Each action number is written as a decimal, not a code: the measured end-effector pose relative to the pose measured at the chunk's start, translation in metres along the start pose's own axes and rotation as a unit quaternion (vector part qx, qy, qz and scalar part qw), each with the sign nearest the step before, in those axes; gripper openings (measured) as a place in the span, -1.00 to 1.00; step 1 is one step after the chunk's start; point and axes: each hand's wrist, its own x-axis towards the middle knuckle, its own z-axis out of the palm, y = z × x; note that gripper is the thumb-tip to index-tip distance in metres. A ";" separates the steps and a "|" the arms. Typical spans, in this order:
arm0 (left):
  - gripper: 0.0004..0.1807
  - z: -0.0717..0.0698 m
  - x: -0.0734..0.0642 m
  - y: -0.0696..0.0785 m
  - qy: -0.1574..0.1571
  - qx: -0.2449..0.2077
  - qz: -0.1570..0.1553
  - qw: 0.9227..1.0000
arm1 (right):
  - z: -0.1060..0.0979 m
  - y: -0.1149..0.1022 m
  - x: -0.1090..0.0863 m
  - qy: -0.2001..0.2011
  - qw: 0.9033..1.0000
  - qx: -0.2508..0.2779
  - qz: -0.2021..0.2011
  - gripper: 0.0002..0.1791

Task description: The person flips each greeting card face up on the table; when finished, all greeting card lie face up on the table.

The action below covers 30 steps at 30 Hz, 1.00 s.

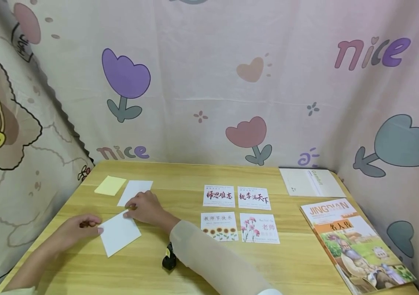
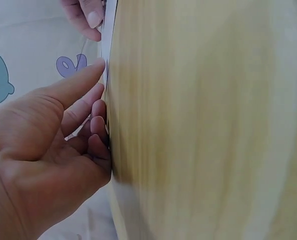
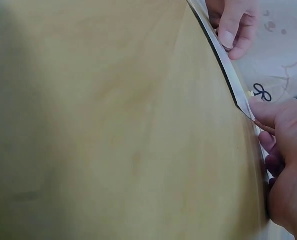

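Note:
Both hands hold a white square card (image 1: 121,237), tilted on the left part of the wooden table. My left hand (image 1: 78,230) pinches its left corner, the thumb lying on top. At the far corner, my right hand (image 1: 146,207) pinches the card between thumb and fingers. The left wrist view shows the card (image 2: 108,30) nearly edge-on beside the left hand (image 2: 46,145). From the right wrist, the card (image 3: 230,75) appears as a thin strip ending at the right hand (image 3: 291,145). Just behind the right hand lies another white sheet (image 1: 135,189), partly covered.
A pale yellow square pad (image 1: 110,185) lies at the back left. Several printed cards (image 1: 218,196) are laid out mid-table. By the right forearm sits a small black object (image 1: 169,257). A magazine (image 1: 357,246) and a white book (image 1: 310,183) occupy the right side.

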 end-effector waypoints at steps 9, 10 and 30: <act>-0.51 0.003 0.001 0.004 -0.003 0.015 -0.008 1.000 | -0.001 -0.002 0.000 -0.008 1.000 -0.025 0.002 -0.80; -0.51 0.003 0.001 0.005 -0.004 0.015 -0.005 1.000 | -0.001 -0.002 0.001 -0.008 1.000 -0.027 0.003 -0.79; -0.57 0.004 0.007 0.016 -0.037 -0.013 -0.008 0.999 | -0.011 0.004 0.002 -0.048 0.999 0.010 0.000 -0.74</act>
